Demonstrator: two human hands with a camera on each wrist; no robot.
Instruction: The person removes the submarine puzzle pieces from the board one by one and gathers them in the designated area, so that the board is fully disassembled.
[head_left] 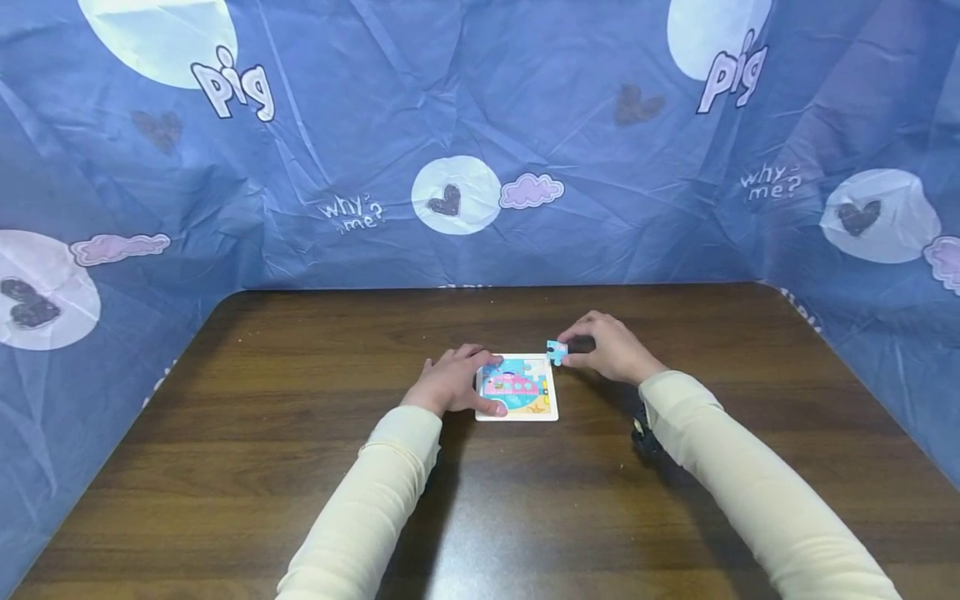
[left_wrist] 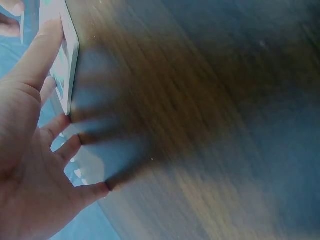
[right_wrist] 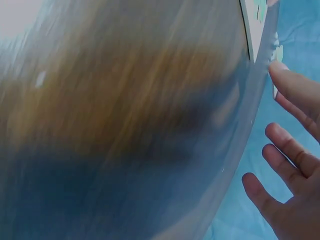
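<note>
A square jigsaw puzzle (head_left: 517, 387) in a white frame lies flat on the table, with a pink submarine on blue and a pale patch at its upper right. My left hand (head_left: 453, 382) rests at its left side, thumb and index finger on the board. Its other fingers are spread and reach down to the tabletop in the left wrist view. Just off the frame's upper right corner, my right hand (head_left: 611, 348) pinches a light blue puzzle piece (head_left: 556, 352) between thumb and index finger. In the right wrist view, that hand's remaining fingers (right_wrist: 287, 150) stay apart from the piece.
The brown wooden table (head_left: 300, 500) has rounded far corners. A blue printed cloth (head_left: 465, 108) hangs behind it and along both sides. Something dark (head_left: 643, 437) shows beneath the right wrist.
</note>
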